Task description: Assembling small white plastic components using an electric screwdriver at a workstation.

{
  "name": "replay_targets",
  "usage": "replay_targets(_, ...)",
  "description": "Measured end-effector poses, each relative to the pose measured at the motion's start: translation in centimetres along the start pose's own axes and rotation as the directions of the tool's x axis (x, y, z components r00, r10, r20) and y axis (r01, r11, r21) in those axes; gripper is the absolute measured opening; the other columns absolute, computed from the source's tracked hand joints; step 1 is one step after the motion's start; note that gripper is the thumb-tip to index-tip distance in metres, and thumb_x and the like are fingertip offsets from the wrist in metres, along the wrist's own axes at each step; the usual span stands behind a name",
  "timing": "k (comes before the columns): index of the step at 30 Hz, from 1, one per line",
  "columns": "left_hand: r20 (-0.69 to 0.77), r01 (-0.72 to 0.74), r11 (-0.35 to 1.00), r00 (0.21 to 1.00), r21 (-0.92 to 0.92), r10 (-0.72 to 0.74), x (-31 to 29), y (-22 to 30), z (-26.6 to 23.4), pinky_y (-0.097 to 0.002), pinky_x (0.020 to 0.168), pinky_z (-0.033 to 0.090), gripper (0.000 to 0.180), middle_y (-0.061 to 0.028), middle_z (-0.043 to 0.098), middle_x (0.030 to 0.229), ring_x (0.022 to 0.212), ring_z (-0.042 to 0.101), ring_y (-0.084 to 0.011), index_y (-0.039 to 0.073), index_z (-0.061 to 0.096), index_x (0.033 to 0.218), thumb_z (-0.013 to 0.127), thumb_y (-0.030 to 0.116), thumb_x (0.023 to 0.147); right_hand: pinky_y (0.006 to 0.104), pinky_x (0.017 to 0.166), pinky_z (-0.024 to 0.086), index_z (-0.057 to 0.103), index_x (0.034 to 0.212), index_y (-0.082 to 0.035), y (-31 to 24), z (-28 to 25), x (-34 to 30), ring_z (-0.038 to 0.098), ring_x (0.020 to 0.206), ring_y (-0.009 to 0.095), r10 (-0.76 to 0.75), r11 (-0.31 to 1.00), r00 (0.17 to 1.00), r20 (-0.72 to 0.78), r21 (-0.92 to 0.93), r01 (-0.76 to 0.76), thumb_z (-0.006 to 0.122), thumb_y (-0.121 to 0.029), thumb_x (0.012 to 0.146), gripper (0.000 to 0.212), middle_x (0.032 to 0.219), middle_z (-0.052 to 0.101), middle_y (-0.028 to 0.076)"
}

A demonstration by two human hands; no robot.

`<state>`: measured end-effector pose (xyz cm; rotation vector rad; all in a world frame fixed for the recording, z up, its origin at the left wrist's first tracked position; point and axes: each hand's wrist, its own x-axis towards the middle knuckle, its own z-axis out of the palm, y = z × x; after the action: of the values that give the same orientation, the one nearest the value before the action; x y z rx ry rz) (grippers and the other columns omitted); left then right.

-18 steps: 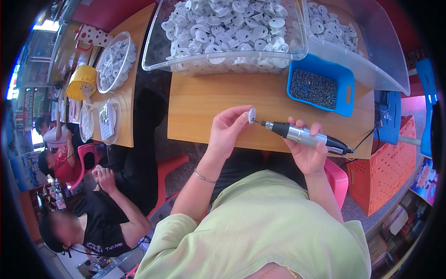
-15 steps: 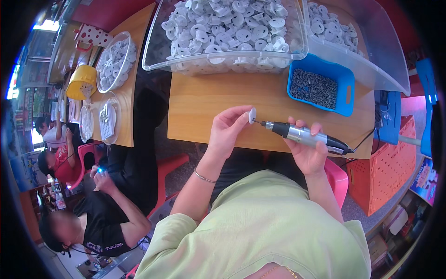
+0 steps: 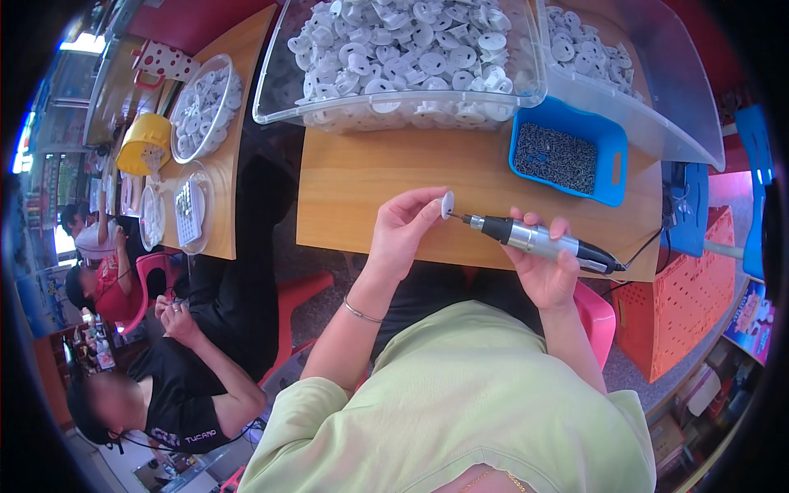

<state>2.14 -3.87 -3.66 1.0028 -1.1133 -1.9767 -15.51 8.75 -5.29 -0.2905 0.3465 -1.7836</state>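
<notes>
Between the thumb and fingers of my left hand [image 3: 404,230] is a round white plastic disc part [image 3: 447,205], held on edge above the table's front. My right hand [image 3: 546,263] is wrapped round a silver and black electric screwdriver [image 3: 530,238], its tip pointing left at the disc. The bit meets the disc's right face or comes very close to it; a screw there is too small to make out. Behind the tool stands a blue plastic basket [image 3: 610,177] holding many small dark screws [image 3: 555,156].
A large clear bin [image 3: 394,103] of white parts [image 3: 403,49] stands at the table's [image 3: 362,181] back, with a second clear bin [image 3: 657,123] to its right. An orange crate [image 3: 678,296] is at right. On the left, a co-worker [image 3: 189,378] sits near another table [image 3: 222,222].
My hands, the disc and the screwdriver stay almost in place. At the left, the bright light at the co-worker's hands has gone out, and those hands have shifted slightly.
</notes>
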Motion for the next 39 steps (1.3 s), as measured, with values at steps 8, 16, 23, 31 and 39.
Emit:
replay_targets(8, 0.005, 0.004, 1.000, 1.000, -0.025, -0.004, 0.1, 0.7, 0.2, -0.0215, 0.078, 0.047, 0.021, -0.0028, 0.063, 0.092, 0.084, 0.057, -0.0079, 0.000, 0.061, 0.105, 0.058, 0.008, 0.086, 0.0486, 0.103, 0.033, 0.046, 0.094, -0.016, 0.0, 0.1, 0.3, 0.031, 0.128, 0.030, -0.003, 1.000, 1.000, 0.020, 0.027, 0.002, 0.064, -0.026, 0.079, 0.025, 0.117, 0.047, 0.011)
replay_targets(16, 0.259, -0.582, 0.683, 0.811, 0.440, 0.524, 0.1, 9.7, 4.2, -0.0233, 0.071, 0.048, 0.021, -0.0061, 0.059, 0.087, 0.081, 0.058, -0.0128, -0.001, 0.064, 0.097, 0.058, -0.009, 0.078, 0.0483, 0.104, 0.031, 0.048, 0.094, -0.017, -0.2, -0.2, 0.1, 0.030, 0.128, 0.028, 0.020, 0.993, 0.998, -0.064, 0.121, -0.012, 0.067, -0.029, 0.078, 0.027, 0.116, 0.047, 0.008)
replay_targets(23, 0.612, -0.858, 0.230, 0.494, 0.460, 0.618, 8.3, 15.4, 13.7, -0.0253, 0.060, 0.047, 0.020, -0.0114, 0.061, 0.087, 0.068, 0.058, -0.0185, 0.003, 0.064, 0.097, 0.057, -0.002, 0.079, 0.0443, 0.102, 0.035, 0.048, 0.092, -0.016, -0.2, 0.0, 0.1, 0.033, 0.127, 0.029, 0.000, 0.984, 1.000, -0.014, 0.178, 0.003, 0.062, -0.022, 0.083, 0.017, 0.118, 0.050, 0.010)
replay_targets(31, 0.561, -0.578, -0.052, 0.763, 0.815, 0.321, 12.8, 17.1, 12.0, -0.0338, 0.064, 0.049, 0.019, -0.0076, 0.065, 0.085, 0.069, 0.062, -0.0220, 0.007, 0.064, 0.091, 0.062, 0.020, 0.078, 0.0438, 0.102, 0.035, 0.046, 0.089, -0.016, -0.7, 0.3, 0.1, 0.035, 0.126, 0.029, 0.022, 0.982, 1.000, -0.022, 0.186, -0.017, 0.058, -0.018, 0.084, 0.013, 0.114, 0.051, 0.010)
replay_targets(39, 0.478, -0.560, -0.216, 0.811, 0.799, -0.337, 15.1, 14.5, 10.8, -0.0368, 0.071, 0.047, 0.027, -0.0115, 0.064, 0.086, 0.085, 0.060, -0.0284, 0.008, 0.063, 0.087, 0.070, 0.025, 0.067, 0.0447, 0.102, 0.033, 0.044, 0.087, -0.016, -0.7, 0.3, -0.5, 0.035, 0.126, 0.030, -0.019, 0.998, 1.000, 0.002, 0.054, 0.019, 0.064, -0.015, 0.080, 0.021, 0.115, 0.050, 0.011)
